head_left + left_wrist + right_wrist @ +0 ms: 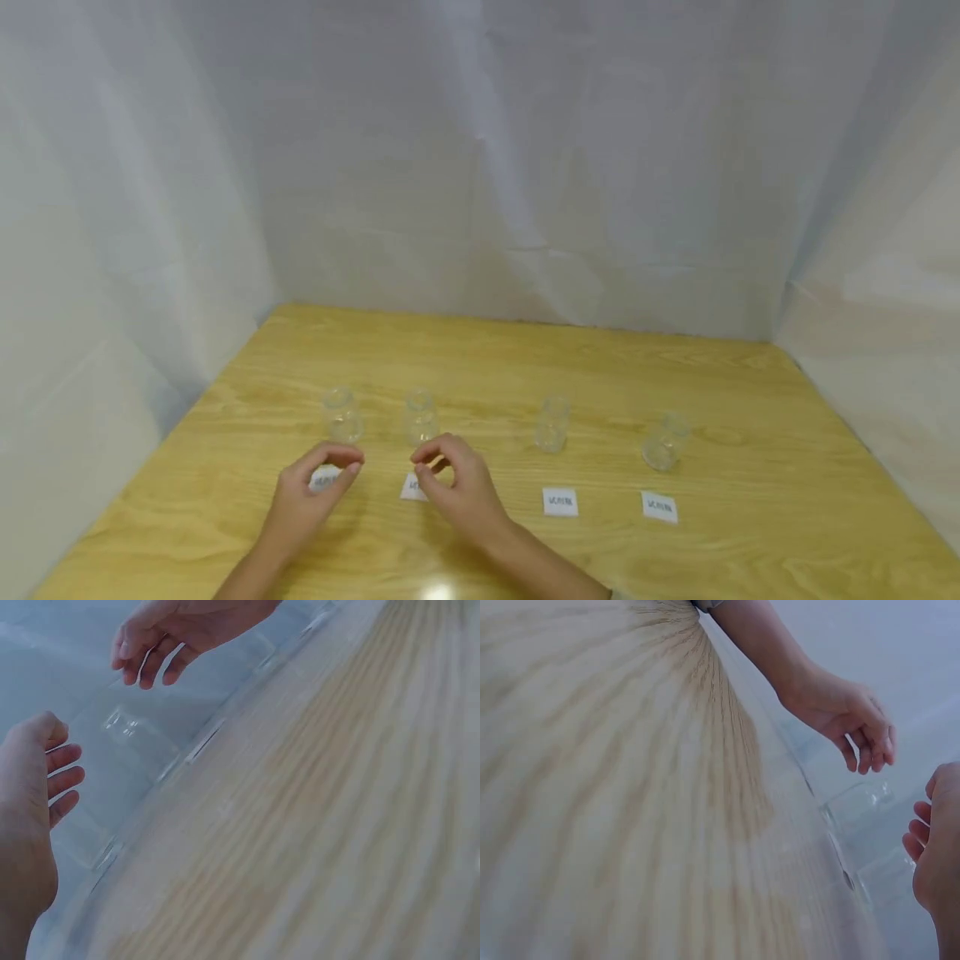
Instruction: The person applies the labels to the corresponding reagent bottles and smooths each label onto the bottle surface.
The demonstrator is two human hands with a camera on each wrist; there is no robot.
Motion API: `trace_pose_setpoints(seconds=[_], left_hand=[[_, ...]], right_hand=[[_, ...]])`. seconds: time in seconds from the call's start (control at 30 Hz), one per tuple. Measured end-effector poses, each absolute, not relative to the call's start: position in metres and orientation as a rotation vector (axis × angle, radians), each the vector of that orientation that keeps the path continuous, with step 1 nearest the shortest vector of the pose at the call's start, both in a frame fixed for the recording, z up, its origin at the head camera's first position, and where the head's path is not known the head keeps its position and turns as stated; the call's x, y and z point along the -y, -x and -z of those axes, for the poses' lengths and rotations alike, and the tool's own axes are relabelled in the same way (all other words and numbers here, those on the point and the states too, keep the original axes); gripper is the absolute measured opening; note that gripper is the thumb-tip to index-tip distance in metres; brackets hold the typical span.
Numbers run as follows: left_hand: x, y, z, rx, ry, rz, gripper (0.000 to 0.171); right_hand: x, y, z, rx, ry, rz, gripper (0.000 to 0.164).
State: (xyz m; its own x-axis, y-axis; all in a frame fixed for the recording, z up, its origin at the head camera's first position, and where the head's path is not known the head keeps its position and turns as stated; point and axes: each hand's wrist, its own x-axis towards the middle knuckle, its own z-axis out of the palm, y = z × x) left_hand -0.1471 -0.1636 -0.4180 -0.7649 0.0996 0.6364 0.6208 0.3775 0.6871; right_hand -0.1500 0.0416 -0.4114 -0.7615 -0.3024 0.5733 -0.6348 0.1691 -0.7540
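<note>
- Pale sheeting (525,167) along far and side edges of your table (480,358).
- Your left hand (298,493), right hand (467,492): fingers loosely curved, nothing held, open gap between.
- Four jars (552,427) in a row beyond, well in from far edge; widest gap second to third.
- Four cards (560,502) nearer you; left two part-hidden.

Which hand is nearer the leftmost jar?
Left. In the head view, the left hand shows just on the near side of the leftmost jar; the right hand is farther to the right, near the second jar.
</note>
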Motion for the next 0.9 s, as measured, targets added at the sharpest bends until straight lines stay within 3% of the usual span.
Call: trace_pose_setpoints(seconds=[0.13,0.37,0.9], left_hand=[[0.184,0.148,0.406,2.304,0.539,1.265,0.019],[0.231,0.182,0.437,2.497,0.512,1.247,0.016],[0.247,0.182,0.431,2.809,0.629,1.224,0.035]], right_hand=[[-0.021,0.161,0.423,2.29,-0.869,-1.566,0.011],[0.015,0.174,0.433,2.467,-0.779,-1.496,0.014],[0.032,0.182,0.448,2.632,-0.845,-1.137,0.025]])
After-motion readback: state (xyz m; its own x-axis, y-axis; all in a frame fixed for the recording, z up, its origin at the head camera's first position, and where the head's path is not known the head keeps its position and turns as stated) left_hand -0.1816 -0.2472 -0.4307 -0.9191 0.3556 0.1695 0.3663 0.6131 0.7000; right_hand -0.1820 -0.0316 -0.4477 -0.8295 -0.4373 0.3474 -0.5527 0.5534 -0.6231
